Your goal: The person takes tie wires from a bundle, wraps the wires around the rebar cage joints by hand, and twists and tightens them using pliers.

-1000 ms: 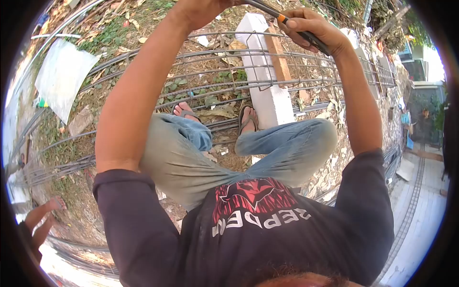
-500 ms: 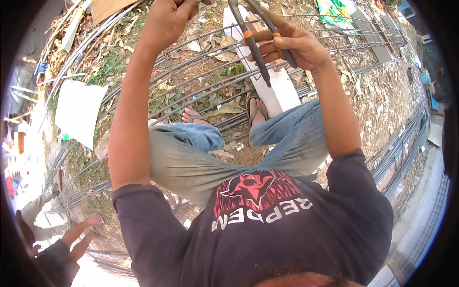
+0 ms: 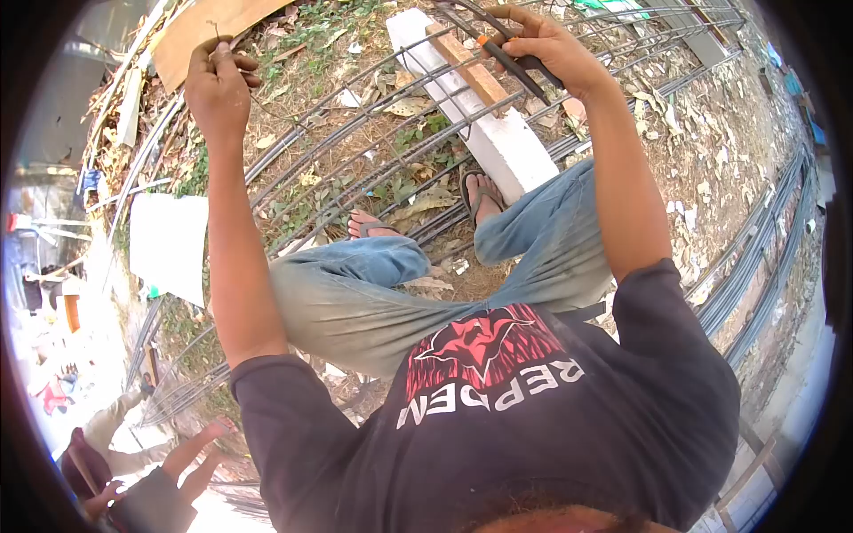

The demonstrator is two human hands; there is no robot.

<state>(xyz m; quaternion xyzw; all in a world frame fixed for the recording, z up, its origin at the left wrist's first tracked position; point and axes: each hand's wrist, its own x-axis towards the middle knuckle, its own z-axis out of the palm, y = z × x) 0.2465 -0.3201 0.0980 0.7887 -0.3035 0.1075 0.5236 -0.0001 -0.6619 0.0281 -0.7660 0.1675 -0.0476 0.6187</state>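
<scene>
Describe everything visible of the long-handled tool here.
The long-handled tool looks like pliers or cutters, with two slim, dark handles and an orange band visible on one. The right hand grips it at a slant, handle ends towards the wearer and somewhat apart. In view it lies near the wooden strip. Its head meets the picture's top edge, so the jaws cannot be judged.

1 white sheet | 1 brown board | dry leaves | people, lower left

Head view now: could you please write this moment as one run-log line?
left hand: pinches thin wire | right hand: holds two-handled tool | metal bars: across white beam
</scene>
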